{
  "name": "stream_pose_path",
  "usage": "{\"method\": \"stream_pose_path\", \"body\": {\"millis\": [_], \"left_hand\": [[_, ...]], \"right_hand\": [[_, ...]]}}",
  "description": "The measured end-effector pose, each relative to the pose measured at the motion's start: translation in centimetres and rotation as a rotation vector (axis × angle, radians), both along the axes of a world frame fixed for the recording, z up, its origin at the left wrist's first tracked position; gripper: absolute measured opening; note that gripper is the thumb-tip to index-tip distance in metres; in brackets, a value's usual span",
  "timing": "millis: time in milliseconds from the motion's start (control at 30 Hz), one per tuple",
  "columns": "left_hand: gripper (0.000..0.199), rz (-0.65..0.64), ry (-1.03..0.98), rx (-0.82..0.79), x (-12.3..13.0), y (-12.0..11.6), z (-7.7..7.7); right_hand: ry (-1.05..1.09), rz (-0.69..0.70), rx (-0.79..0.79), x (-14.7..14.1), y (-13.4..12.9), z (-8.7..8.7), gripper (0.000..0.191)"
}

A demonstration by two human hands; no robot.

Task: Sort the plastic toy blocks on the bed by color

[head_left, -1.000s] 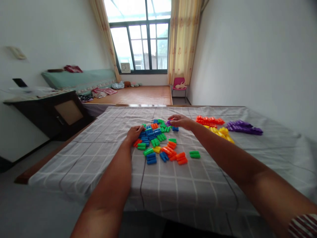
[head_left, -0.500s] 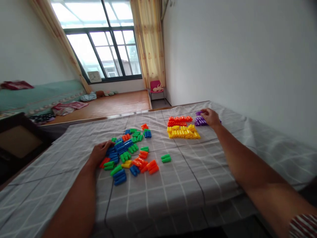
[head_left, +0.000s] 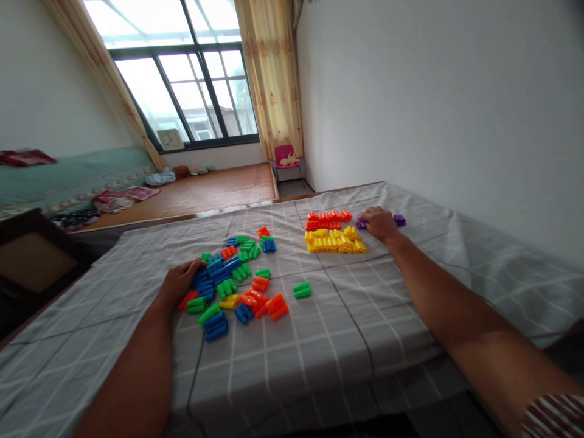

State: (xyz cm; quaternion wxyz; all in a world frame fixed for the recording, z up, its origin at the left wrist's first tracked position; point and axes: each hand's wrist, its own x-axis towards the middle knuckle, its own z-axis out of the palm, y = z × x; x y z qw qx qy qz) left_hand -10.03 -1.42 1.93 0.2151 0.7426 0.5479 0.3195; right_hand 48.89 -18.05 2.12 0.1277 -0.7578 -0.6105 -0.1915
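My left hand (head_left: 182, 281) rests at the left edge of a mixed pile, its fingers stretched loosely against blue tube-shaped plastic blocks (head_left: 218, 271). Among these lie green blocks (head_left: 227, 288), orange blocks (head_left: 276, 306) and a yellow block (head_left: 229, 302). Far to the right, my right hand (head_left: 379, 224) is closed over purple blocks (head_left: 399, 219), covering most of them; a purple block is at its fingertips. Left of that hand stand grouped orange-red blocks (head_left: 329, 219), with yellow blocks (head_left: 337, 241) in front.
A grey checked cloth (head_left: 328, 340) covers the work surface. One green block (head_left: 302, 290) lies apart between pile and groups. A white wall (head_left: 433, 109) runs along the right. Beyond are a wooden platform (head_left: 219, 185), a pink chair (head_left: 285, 155) and a window.
My right hand has moved slightly left and down with the purple block, onto the purple group. My left hand has stayed by the pile. The view has shifted a little.
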Motion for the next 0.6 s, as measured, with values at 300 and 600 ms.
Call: {"method": "stream_pose_path", "body": {"millis": [300, 600], "left_hand": [[0.063, -0.009, 0.028, 0.010, 0.28, -0.35, 0.55], [0.063, -0.008, 0.030, 0.010, 0.24, -0.32, 0.55]], "right_hand": [[0.075, -0.005, 0.022, 0.08, -0.28, 0.17, 0.029], [-0.002, 0.065, -0.040, -0.27, -0.03, -0.33, 0.026]]}}
